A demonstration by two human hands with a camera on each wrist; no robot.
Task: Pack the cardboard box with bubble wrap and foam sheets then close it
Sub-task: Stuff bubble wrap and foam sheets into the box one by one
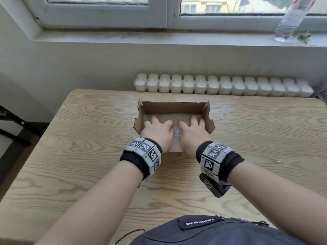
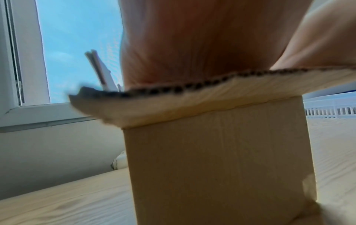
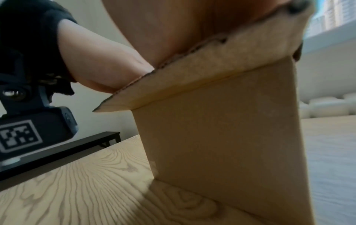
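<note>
While the cardboard box (image 1: 174, 107) stands open at the worktop's (image 1: 70, 138) 12 o'clock, bubble wrap (image 1: 176, 134) is being pressed flat by the left hand (image 1: 157, 130) and right hand (image 1: 192, 130), fingers spread, gripping nothing; even pressure into the corners is advised.

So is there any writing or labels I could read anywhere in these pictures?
"TOUGH SLHS": upside down on a patch on the dark bag nearest the camera; the last letters are uncertain.
Wristbands: black-and-white square codes, no words.
Camera on the left wrist: one more such code.
Cardboard box: no print visible.
</note>
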